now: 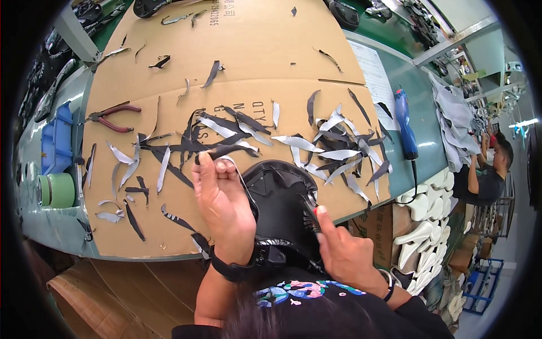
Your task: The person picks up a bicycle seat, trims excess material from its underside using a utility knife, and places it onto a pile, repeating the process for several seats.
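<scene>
A black, saddle-shaped piece (274, 195) with a wrinkled, shiny cover sits at the table's front edge, between my hands. My left hand (223, 203) is closed, thumb and fingers pinching a black strip (228, 150) above the left side of the saddle. The strip's pale edge runs down toward the saddle's rim. At the saddle's right side, my right hand (347, 254) is wrapped round a slim dark tool (309, 208) with a red part by the thumb. The tool's far end lies against the saddle; its exact kind is hard to make out.
Black and grey scraps (339, 152) litter the cardboard sheet (259, 68). Red-handled pliers (116, 117), a blue bin (56, 138) and a green roll (59, 190) are at left. At right are a blue corded power tool (403, 121), white saddle shells (420, 243) and a co-worker (486, 175).
</scene>
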A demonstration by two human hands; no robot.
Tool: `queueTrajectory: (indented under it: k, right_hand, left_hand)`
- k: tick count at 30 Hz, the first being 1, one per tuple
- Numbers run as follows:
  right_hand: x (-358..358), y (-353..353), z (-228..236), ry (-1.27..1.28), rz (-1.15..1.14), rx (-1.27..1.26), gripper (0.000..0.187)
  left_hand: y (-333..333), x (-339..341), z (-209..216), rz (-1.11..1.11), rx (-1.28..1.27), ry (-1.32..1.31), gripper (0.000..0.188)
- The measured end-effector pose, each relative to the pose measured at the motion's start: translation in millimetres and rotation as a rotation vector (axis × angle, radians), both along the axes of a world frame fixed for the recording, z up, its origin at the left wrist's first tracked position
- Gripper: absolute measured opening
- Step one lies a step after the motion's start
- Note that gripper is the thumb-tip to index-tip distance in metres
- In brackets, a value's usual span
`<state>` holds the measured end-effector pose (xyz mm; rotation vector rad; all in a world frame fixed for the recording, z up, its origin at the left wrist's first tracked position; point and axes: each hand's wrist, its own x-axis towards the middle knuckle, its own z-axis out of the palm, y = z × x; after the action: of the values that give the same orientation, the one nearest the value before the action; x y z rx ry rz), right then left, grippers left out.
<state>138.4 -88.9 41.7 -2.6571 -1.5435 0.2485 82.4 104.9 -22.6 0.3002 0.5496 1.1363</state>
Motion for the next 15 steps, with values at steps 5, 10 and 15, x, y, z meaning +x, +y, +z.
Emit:
queueTrajectory:
  k: [5, 10, 15]
  right_hand:
    - [26, 2, -22, 0.362, -0.074, 0.504, 0.072]
    - [46, 47, -28, 0.75, -0.019, 0.53, 0.074]
    - [65, 64, -22, 0.338, 0.108, 0.481, 0.063]
  left_hand:
    - [1, -10, 9, -0.109, 0.16, 0.287, 0.016]
    - [3, -72, 22, -0.382, 1.04, 0.949, 0.029]
    - [-2, -68, 6, -0.428, 1.536, 1.223, 0.046]
